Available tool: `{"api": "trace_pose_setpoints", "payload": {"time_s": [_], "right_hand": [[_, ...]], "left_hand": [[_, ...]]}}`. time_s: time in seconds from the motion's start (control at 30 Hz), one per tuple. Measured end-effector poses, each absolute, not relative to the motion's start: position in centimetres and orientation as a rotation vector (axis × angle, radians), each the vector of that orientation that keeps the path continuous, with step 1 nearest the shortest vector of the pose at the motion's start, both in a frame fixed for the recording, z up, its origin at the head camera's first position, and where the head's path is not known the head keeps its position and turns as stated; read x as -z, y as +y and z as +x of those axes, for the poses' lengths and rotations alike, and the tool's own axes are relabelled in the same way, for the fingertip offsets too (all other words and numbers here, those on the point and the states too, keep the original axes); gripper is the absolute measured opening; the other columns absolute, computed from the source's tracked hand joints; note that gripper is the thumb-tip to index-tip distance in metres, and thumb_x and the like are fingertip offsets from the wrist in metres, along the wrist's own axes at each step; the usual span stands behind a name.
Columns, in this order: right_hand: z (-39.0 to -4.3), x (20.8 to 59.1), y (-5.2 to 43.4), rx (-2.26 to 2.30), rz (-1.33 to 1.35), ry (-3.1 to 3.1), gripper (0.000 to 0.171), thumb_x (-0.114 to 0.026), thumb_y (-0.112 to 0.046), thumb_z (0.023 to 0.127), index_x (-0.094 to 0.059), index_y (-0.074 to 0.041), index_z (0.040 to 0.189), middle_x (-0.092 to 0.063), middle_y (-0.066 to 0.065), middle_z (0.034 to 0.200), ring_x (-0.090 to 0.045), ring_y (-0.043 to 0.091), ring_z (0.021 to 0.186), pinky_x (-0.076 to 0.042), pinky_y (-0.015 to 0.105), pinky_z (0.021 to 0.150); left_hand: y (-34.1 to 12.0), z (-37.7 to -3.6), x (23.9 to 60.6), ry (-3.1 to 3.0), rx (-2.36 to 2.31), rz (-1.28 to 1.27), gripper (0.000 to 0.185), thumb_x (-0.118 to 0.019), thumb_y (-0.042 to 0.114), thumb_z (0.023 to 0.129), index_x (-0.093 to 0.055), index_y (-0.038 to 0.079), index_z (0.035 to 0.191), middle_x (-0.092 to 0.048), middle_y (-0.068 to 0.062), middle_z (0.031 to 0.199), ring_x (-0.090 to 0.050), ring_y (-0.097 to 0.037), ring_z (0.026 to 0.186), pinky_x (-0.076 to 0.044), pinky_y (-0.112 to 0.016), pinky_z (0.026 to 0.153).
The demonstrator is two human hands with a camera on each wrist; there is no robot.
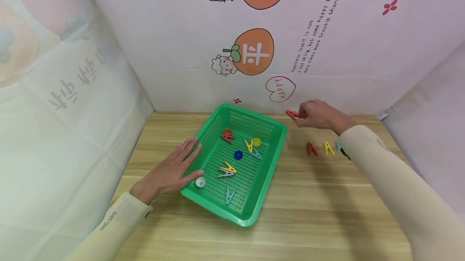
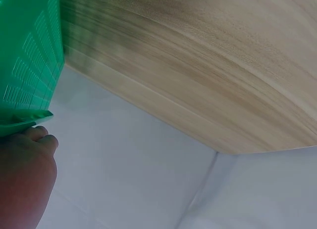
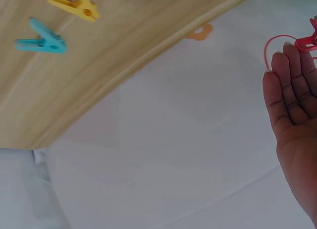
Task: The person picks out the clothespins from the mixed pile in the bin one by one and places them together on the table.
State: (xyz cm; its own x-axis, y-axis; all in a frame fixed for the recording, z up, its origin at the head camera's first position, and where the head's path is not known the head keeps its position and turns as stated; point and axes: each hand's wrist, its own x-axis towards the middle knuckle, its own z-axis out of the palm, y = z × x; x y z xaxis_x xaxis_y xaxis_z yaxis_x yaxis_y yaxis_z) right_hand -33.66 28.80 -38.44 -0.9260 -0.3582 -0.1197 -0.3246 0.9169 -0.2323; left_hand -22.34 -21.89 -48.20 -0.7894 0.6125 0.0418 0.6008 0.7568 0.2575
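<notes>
A red clothespin (image 1: 292,114) is pinched between the fingers and thumb of my right hand (image 1: 317,115), raised beside the far right corner of the green basket (image 1: 267,180). In the right wrist view the same clothespin (image 3: 307,42) shows at the fingertips. My left hand (image 1: 178,168) rests on the basket's left rim, fingers straight and spread, thumb reaching over a white bottle cap (image 1: 200,182). Inside the basket lie several clothespins, among them a red one (image 1: 227,138) and a blue one (image 1: 230,196), with blue (image 1: 238,154), yellow (image 1: 256,142) and orange caps (image 1: 227,132).
Right of the basket, a dark red clothespin (image 1: 312,149), a yellow one (image 1: 328,148) and a light blue one (image 3: 43,40), partly behind the right sleeve in the head view, lie on the wooden table (image 1: 301,212). A printed white cloth (image 1: 174,51) stands behind the table.
</notes>
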Motion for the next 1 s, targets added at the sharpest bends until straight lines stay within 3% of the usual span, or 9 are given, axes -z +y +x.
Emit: {"api": "trace_pose_setpoints", "payload": {"time_s": [0.3,0.67,1.0], "right_hand": [[-31.6,41.0,32.5,0.323,-0.411,2.907,0.041,-0.074,-0.038,0.100,-0.074,0.002,0.107,-0.070,0.009,0.092,-0.060,0.023,0.082,-0.056,0.040,0.075],[-28.7,43.9,35.5,0.332,-0.403,2.961,0.041,-0.075,-0.040,0.100,-0.075,0.001,0.102,-0.072,0.007,0.089,-0.061,0.018,0.076,-0.055,0.040,0.070],[-25.5,46.5,36.6,0.394,-0.387,2.987,0.033,-0.077,-0.031,0.099,-0.074,0.001,0.098,-0.074,0.006,0.087,-0.066,0.018,0.076,-0.058,0.042,0.070]], "left_hand": [[-21.9,-22.5,48.2,2.887,-0.381,0.986,0.088,-0.051,0.059,0.111,-0.016,0.009,0.175,-0.002,-0.008,0.186,-0.006,-0.036,0.172,-0.016,-0.054,0.139],[-22.0,-22.3,48.1,2.897,-0.391,0.996,0.087,-0.050,0.058,0.111,-0.017,0.008,0.175,-0.005,-0.011,0.185,-0.008,-0.038,0.171,-0.016,-0.055,0.139],[-22.0,-22.1,48.0,2.896,-0.387,0.998,0.087,-0.051,0.058,0.111,-0.017,0.007,0.175,-0.005,-0.012,0.185,-0.008,-0.038,0.171,-0.017,-0.055,0.139]]}}
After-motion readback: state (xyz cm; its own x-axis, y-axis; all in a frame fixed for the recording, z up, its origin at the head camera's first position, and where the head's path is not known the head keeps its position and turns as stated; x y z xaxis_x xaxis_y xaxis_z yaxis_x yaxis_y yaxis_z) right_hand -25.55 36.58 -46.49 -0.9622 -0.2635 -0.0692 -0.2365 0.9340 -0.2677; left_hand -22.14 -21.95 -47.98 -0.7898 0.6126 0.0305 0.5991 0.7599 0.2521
